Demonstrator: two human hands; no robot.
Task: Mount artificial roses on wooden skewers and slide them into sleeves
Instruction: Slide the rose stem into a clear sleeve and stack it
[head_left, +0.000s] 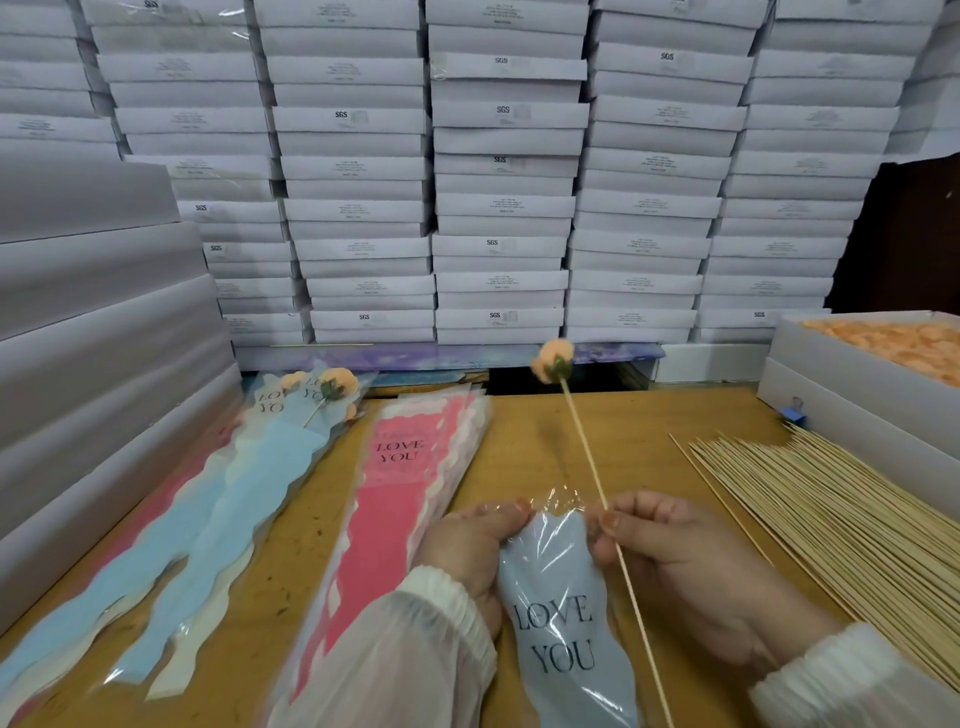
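An orange artificial rose (555, 359) sits on the far tip of a long wooden skewer (587, 457). My right hand (675, 566) pinches that skewer near its middle, rose end pointing away from me. My left hand (472, 545) grips the top edge of a pale blue "LOVE YOU" sleeve (563, 623) with a clear plastic mouth. The sleeve lies between both hands, and the skewer runs along its right side. I cannot tell whether my right fingers also touch the sleeve's plastic.
A stack of pink sleeves (405, 483) lies left of my hands. Blue sleeves (208, 519) with sleeved roses (332, 387) lie further left. Loose skewers (841, 530) are spread at right, below a box of orange roses (893, 345). White boxes (498, 208) wall the back.
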